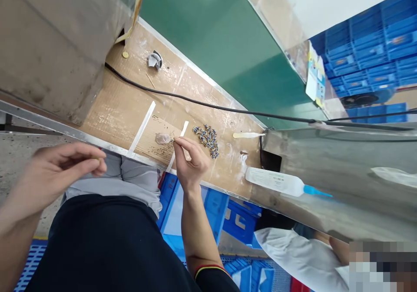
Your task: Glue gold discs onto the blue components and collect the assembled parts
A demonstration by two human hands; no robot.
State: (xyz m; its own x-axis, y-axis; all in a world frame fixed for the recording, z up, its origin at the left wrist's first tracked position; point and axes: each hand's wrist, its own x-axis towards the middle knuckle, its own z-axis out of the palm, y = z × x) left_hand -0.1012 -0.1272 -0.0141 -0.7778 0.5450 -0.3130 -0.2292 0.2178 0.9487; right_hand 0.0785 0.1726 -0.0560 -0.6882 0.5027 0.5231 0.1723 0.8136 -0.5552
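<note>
My right hand [192,161] is over the bench with thumb and index finger pinched together. At its fingertips is something small and dark that I cannot make out. Just left of the fingertips, a small clear, rounded piece [162,138] lies on a cardboard patch between two white tape strips [142,127], with tiny dark bits scattered around it. To the right of that hand sits a pile of small blue and brass-coloured metal parts [208,139]. My left hand [73,166] is held off the bench's near edge, thumb against fingers; whatever is between them is too small to tell.
A black cable [195,103] runs across the bench. A white bottle with a blue nozzle [275,181] lies at the right, near a pale flat stick [248,135]. A torn tape roll [154,60] lies at the back. Blue crates [241,220] stand below; another person's white sleeve [286,250] shows lower right.
</note>
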